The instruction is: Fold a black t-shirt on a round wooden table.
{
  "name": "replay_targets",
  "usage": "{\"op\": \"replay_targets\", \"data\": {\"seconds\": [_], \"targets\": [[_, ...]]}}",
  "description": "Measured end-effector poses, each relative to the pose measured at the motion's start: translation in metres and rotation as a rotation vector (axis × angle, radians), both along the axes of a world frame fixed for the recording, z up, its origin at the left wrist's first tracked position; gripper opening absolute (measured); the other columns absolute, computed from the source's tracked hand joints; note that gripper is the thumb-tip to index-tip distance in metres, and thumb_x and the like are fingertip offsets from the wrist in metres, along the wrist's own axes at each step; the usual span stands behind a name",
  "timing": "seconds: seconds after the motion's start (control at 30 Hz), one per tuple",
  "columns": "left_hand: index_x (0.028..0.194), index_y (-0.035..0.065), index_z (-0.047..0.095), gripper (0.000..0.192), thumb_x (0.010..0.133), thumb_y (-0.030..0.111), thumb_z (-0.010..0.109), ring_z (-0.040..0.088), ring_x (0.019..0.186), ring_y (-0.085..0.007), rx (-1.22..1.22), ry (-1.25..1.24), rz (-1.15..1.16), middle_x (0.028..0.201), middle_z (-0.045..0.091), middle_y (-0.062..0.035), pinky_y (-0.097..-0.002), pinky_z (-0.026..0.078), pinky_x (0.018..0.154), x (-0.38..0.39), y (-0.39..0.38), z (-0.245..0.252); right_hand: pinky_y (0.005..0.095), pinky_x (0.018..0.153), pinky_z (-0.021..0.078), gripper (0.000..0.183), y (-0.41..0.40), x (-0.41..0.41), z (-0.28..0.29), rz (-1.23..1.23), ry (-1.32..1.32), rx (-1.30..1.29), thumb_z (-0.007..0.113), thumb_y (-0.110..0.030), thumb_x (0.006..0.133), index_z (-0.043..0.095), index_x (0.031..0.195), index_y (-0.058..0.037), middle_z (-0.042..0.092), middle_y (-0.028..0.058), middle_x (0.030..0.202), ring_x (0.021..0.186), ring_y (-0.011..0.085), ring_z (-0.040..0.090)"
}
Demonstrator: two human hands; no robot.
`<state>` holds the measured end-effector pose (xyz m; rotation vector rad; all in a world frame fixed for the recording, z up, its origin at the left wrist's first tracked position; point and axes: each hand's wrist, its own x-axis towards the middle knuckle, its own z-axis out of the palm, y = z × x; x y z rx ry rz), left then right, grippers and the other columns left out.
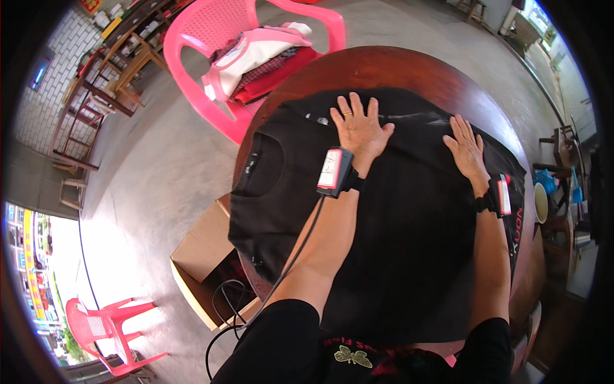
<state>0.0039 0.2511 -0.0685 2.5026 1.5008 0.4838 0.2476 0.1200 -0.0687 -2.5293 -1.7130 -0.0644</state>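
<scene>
A black T-shirt [403, 249] lies spread over a round, polished wooden table [403, 67], its neckline towards the left. My left hand [360, 126] rests flat on the far part of the cloth, fingers spread, a ring on one finger. Farther right, my right hand [465, 149] presses palm-down near the shirt's far right part, with its fingers close together. Pale streaks mark the fabric between the two hands. Each wrist carries a strapped black device, and a cable runs back from the left one. Neither hand grips anything.
A pink plastic armchair [206, 115] beyond the table's left side holds a pile of folded clothes [264, 62]. An open cardboard box [204, 245] stands beside the table at left, with a looped cable [230, 297] over it. Another pink chair [112, 331] stands farther left.
</scene>
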Motion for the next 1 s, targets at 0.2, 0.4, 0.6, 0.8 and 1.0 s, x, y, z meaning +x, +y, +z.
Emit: {"op": "replay_targets", "data": {"seconds": [0.2, 0.4, 0.6, 0.8, 1.0], "targets": [[0.147, 0.0213, 0.040, 0.070, 0.088, 0.056, 0.057, 0.018, 0.146, -0.0413, -0.019, 0.035, 0.003, 0.157, 0.026, -0.0189, -0.0574, 0.013, 0.116, 0.001, 0.001, 0.002, 0.0639, 0.114, 0.0105, 0.063, -0.106, 0.105, -0.008, -0.301, 0.001, -0.034, 0.032, -0.057, 0.100, 0.030, 0.153, -0.0230, 0.023, 0.0018, 0.162, 0.150, 0.0246, 0.017], [0.150, 0.0219, 0.037, 0.071, 0.090, 0.057, 0.054, 0.017, 0.147, -0.0415, -0.052, 0.077, -0.008, 0.158, 0.024, -0.0188, -0.0577, 0.012, 0.117, 0.000, 0.003, 0.005, 0.0556, 0.113, 0.0268, 0.053, -0.197, 0.200, -0.029, -0.412, -0.127, -0.061, 0.034, -0.047, 0.102, 0.039, 0.149, -0.0221, 0.031, 0.0100, 0.157, 0.147, 0.0277, 0.025], [0.149, 0.0217, 0.038, 0.070, 0.091, 0.056, 0.054, 0.018, 0.147, -0.0413, -0.047, 0.106, 0.000, 0.158, 0.024, -0.0187, -0.0577, 0.013, 0.116, 0.000, 0.003, 0.004, 0.0469, 0.117, 0.0243, 0.055, -0.157, 0.159, 0.019, -0.554, -0.066, 0.220, 0.044, -0.043, 0.098, 0.044, 0.144, -0.0132, 0.030, 0.0179, 0.156, 0.144, 0.0313, 0.030], [0.151, 0.0235, 0.035, 0.070, 0.091, 0.056, 0.053, 0.016, 0.147, -0.0400, -0.049, 0.145, -0.003, 0.159, 0.023, -0.0170, -0.0580, 0.013, 0.116, 0.000, 0.004, 0.005, 0.0613, 0.110, 0.0235, 0.071, -0.025, 0.019, 0.029, -0.086, -0.014, 0.182, 0.044, -0.058, 0.095, 0.038, 0.148, -0.0112, 0.029, 0.0133, 0.157, 0.146, 0.0318, 0.024], [0.151, 0.0240, 0.034, 0.070, 0.092, 0.058, 0.052, 0.017, 0.147, -0.0403, -0.047, 0.151, -0.002, 0.160, 0.022, -0.0167, -0.0583, 0.013, 0.116, 0.000, 0.005, 0.004, 0.0591, 0.116, 0.0155, 0.076, 0.017, -0.052, 0.020, 0.177, 0.218, 0.008, 0.041, -0.062, 0.094, 0.035, 0.151, -0.0122, 0.024, 0.0091, 0.161, 0.149, 0.0298, 0.016]]}}
